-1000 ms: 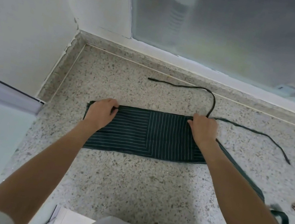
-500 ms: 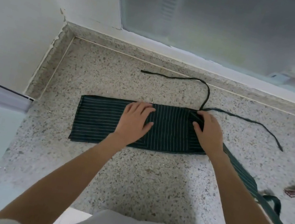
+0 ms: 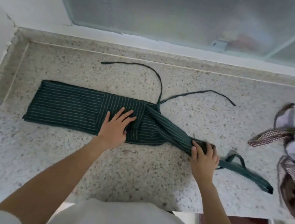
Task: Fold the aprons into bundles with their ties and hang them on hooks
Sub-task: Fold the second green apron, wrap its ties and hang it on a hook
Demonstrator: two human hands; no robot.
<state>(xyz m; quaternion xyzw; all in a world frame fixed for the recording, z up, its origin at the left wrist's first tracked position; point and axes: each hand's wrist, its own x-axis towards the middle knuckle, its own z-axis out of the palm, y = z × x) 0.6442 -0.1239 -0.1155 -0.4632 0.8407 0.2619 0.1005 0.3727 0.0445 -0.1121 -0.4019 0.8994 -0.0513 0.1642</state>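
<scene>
Both hands are working: my left hand [image 3: 115, 126] is pressing flat on the apron [image 3: 68, 106]. My right hand [image 3: 204, 153] is gripping its narrow end, trailing toward four o'clock.

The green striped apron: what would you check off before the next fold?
1. Green striped apron lies flat in a long strip: ok.
2. Left hand pressed flat on it, fingers straight: ok.
3. Right hand grips the narrow bib end: ok.
4. Two thin ties trail loose behind, off the strip: ok.
5. Neck loop lies free on the counter: ok.
6. Hooks: none in view, cannot tell.
</scene>
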